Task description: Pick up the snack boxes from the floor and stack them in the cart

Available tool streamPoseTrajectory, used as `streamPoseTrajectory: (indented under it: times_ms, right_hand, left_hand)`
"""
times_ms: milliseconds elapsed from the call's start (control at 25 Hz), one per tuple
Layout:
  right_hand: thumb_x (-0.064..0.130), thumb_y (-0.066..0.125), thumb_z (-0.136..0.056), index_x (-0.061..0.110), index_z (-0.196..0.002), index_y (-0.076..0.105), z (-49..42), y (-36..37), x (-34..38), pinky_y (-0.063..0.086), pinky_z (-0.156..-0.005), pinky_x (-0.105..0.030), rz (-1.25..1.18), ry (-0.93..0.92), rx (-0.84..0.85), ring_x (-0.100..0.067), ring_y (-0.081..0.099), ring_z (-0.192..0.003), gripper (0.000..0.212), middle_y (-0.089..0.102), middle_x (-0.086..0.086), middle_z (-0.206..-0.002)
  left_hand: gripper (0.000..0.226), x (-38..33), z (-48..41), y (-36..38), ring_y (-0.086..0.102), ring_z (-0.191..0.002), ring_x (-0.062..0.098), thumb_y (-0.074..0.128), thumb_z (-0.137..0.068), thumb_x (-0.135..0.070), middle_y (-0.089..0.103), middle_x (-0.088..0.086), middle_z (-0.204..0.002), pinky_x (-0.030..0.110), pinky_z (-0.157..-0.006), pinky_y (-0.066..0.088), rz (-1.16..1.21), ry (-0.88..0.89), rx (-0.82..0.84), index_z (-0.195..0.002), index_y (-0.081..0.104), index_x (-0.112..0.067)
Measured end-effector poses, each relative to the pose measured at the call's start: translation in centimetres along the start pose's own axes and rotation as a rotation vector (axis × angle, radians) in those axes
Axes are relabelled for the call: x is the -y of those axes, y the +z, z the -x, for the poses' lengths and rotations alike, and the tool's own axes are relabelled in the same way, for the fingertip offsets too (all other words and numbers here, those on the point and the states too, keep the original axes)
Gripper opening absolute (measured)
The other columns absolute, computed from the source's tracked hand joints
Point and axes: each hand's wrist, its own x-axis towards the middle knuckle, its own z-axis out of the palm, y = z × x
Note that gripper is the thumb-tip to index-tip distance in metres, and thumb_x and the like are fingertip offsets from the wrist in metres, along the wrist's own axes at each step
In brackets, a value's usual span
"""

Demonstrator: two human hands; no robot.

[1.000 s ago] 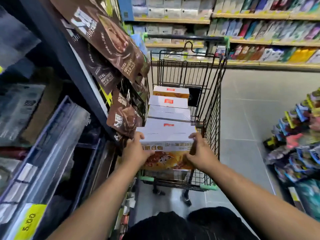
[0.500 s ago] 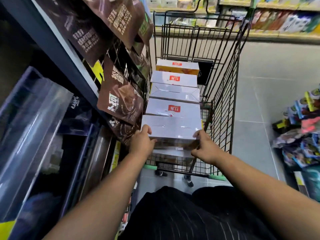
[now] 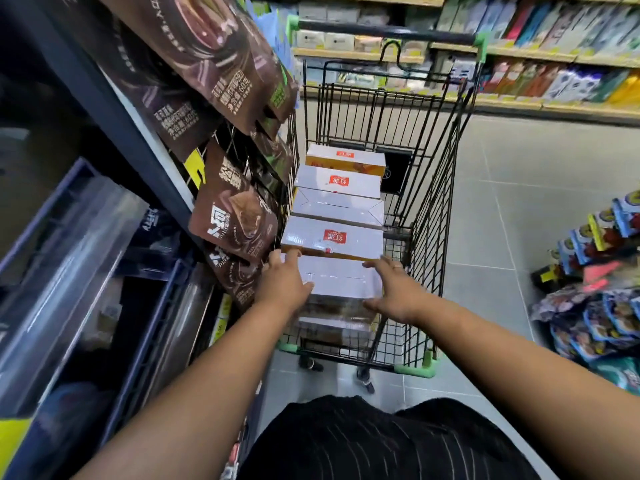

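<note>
A black wire cart (image 3: 437, 216) with green corners stands in front of me and holds several white-topped snack boxes in a row. The nearest box (image 3: 341, 280) lies flat on another box at the cart's near end. My left hand (image 3: 282, 284) rests against its left side, fingers straight and thumb on its top. On the box's right front corner lies my right hand (image 3: 394, 291), fingers stretched out along the edge. Behind it lie a box with a red label (image 3: 332, 237) and further boxes (image 3: 337, 183).
Brown snack pouches (image 3: 235, 216) hang from the dark shelf on the left, close against the cart's side. A display of colourful packets (image 3: 595, 306) stands at the right. Stocked shelves (image 3: 519, 64) run behind the cart's handle (image 3: 381, 32). Grey tiled floor (image 3: 502, 202) lies to the right.
The box I held by both ends has gone down flat onto the near stack in the cart. Both hands have loosened from gripping it to straight fingers lying against it.
</note>
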Motion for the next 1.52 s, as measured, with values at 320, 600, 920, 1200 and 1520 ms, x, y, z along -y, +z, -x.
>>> streamPoseTrajectory:
  times_ms: [320,600,920,1200,1520]
  right_hand:
    - [0.039,0.074,-0.08,0.033,-0.15,0.015,6.4,-12.7,2.1,0.032,-0.112,-0.037,0.1,-0.395,-0.231,-0.023,0.028,-0.141,0.091,0.012,-0.001,-0.158]
    - [0.042,0.077,-0.075,0.039,-0.149,0.01,15.9,-23.4,6.8,0.034,-0.104,-0.028,0.238,-0.792,-0.337,-0.021,0.033,-0.138,0.1,0.015,0.002,-0.155]
    - [0.049,0.079,-0.07,0.046,-0.147,0.006,27.2,-23.6,16.4,0.029,-0.106,-0.027,0.113,-1.222,-0.314,-0.013,0.029,-0.138,0.107,0.017,0.011,-0.154]
    - [0.05,0.079,-0.068,0.049,-0.147,0.004,41.6,-18.1,22.7,0.028,-0.103,-0.023,-0.001,-1.528,-0.202,-0.01,0.031,-0.137,0.108,0.013,0.016,-0.155]
    - [0.049,0.078,-0.069,0.051,-0.145,0.006,63.9,-1.0,25.6,0.031,-0.113,-0.039,-0.123,-1.782,0.236,-0.012,0.024,-0.142,0.105,0.012,0.019,-0.155]
  left_hand:
    - [0.076,-11.0,6.2,-9.0,0.041,-0.128,0.027,0.073,-0.079,-0.043,0.035,0.003,-0.145,0.04,-0.102,0.041,0.187,0.183,-0.363,-0.143,0.033,-0.029]
    - [0.086,-19.5,17.8,-20.6,0.037,-0.135,0.02,0.077,-0.074,-0.044,0.032,-0.001,-0.147,0.036,-0.11,0.035,0.09,0.214,-0.679,-0.144,0.028,-0.031]
    - [0.09,-19.0,38.1,-27.8,0.028,-0.137,0.01,0.075,-0.078,-0.044,0.026,-0.009,-0.151,0.022,-0.108,0.023,0.005,-0.012,-0.956,-0.148,0.019,-0.037]
    - [0.091,-18.3,57.8,-28.5,0.029,-0.135,0.005,0.075,-0.077,-0.046,0.025,-0.013,-0.15,0.021,-0.11,0.024,-0.083,-0.201,-1.203,-0.147,0.016,-0.041]
    - [0.088,-16.5,85.9,-17.5,0.019,-0.133,-0.006,0.067,-0.082,-0.051,0.014,-0.026,-0.15,0.017,-0.109,0.018,-0.131,-0.675,-1.323,-0.147,0.009,-0.044]
